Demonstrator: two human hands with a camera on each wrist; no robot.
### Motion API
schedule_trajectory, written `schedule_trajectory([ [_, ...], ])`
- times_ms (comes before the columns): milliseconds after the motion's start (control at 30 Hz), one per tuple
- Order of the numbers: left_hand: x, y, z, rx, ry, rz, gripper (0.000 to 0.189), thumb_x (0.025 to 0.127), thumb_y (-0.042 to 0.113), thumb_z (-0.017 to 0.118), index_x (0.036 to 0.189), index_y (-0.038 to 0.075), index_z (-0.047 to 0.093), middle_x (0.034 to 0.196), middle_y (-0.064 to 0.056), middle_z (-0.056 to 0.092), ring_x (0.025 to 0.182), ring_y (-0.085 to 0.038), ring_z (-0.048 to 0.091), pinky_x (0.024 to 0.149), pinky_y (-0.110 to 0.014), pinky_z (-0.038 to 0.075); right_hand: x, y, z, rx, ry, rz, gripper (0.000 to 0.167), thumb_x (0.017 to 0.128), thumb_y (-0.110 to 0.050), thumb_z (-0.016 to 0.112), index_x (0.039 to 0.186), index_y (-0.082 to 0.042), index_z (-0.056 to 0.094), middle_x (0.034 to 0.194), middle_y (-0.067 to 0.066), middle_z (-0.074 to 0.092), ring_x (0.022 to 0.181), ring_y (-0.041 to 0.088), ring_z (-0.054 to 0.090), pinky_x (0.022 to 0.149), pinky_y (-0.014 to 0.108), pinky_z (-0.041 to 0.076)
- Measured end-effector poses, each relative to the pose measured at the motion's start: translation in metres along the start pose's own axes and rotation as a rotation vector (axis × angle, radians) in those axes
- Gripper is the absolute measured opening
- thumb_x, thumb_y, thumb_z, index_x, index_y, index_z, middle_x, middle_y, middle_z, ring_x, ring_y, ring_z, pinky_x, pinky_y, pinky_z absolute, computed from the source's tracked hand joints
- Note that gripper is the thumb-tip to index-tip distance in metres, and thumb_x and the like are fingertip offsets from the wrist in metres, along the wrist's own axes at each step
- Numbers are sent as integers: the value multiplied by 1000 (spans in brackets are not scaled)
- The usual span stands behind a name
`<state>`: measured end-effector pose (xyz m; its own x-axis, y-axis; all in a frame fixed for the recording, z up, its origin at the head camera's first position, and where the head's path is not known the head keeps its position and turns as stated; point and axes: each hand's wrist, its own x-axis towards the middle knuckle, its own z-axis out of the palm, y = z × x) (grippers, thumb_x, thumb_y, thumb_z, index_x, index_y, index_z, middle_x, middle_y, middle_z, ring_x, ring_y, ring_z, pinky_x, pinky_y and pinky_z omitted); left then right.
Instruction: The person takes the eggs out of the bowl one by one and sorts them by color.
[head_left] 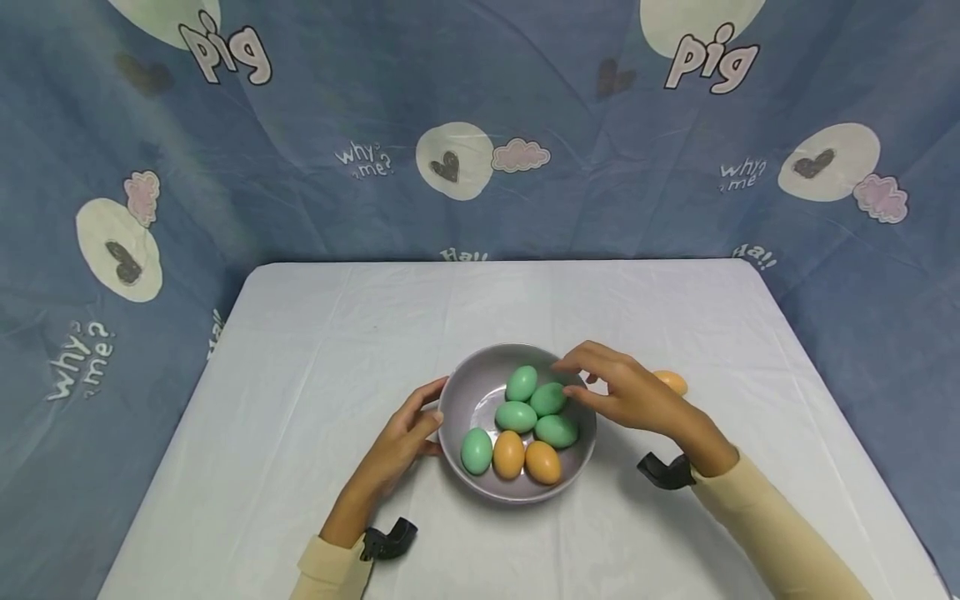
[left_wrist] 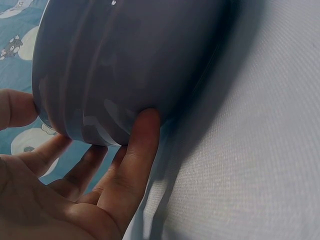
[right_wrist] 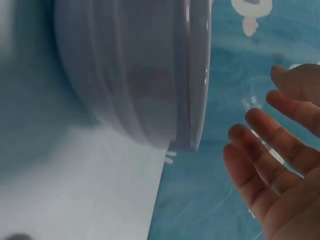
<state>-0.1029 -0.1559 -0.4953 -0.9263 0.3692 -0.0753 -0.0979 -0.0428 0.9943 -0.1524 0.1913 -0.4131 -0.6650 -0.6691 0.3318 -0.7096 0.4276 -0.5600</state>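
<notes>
A grey-purple bowl [head_left: 468,375] stands on the white table, holding several green eggs [head_left: 516,417] and two orange eggs [head_left: 509,455]. My left hand [head_left: 401,437] holds the bowl at its left side; in the left wrist view its fingers [left_wrist: 142,145] lie against the outer wall [left_wrist: 130,65], the thumb at the rim. Over the bowl's right rim is my right hand [head_left: 626,387], thumb and fingers apart. The right wrist view shows this hand [right_wrist: 280,160] holding nothing, above the rim and apart from it. One orange egg [head_left: 671,382] lies on the table, partly hidden behind the right hand.
A white cloth covers the table [head_left: 337,333]. Behind and beside it hangs a blue patterned curtain [head_left: 315,208]. Black wrist mounts [head_left: 390,540] sit on both forearms, near the beige sleeves [head_left: 765,525].
</notes>
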Motion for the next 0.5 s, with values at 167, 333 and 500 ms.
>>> schedule_trajectory([
  [167, 0, 1, 0, -2, -4, -5, 52, 105, 18, 50, 154, 14, 34, 159, -16, 33, 118, -30, 56, 78, -41, 61, 6, -5, 1, 23, -41, -18, 33, 89, -9, 75, 121, -13, 66, 112, -5, 64, 93, 18, 60, 69, 22, 51],
  [333, 0, 2, 0, 4, -5, -13, 52, 105, 18, 50, 154, 15, 34, 159, -15, 32, 118, -29, 56, 78, -41, 61, 12, -9, -1, 41, -82, -44, 32, 92, -11, 72, 122, -15, 66, 115, -5, 63, 91, 16, 59, 65, 21, 50],
  [500, -1, 2, 0, 9, 4, -14, 52, 105, 18, 50, 154, 15, 34, 159, -15, 33, 116, -25, 58, 77, -40, 61, 22, -16, -3, 37, -131, -46, 32, 93, -14, 72, 124, -18, 65, 118, -7, 62, 95, 9, 58, 73, 27, 54],
])
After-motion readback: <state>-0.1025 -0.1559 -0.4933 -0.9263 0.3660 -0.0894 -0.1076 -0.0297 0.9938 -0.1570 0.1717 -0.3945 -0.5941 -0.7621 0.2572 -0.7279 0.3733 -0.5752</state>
